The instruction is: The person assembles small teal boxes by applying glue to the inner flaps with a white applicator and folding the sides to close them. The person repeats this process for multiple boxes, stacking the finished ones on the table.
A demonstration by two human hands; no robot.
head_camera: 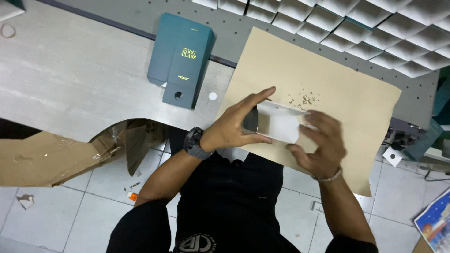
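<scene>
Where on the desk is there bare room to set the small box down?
The desk is bare left of the teal boxes, out to the rubber band. The brown sheet is free right of the right hand. It is crowded where both hands, left hand too, grip the small box, and behind by the white trays.

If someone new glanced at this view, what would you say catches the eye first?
First come the two hands, left hand and right hand, gripping a small white open-ended carton at the centre, over a large tan paper sheet that hangs off the table edge. Next is the dark teal box lying on the grey table at upper left. Rows of white folded cartons fill the upper right.
</scene>
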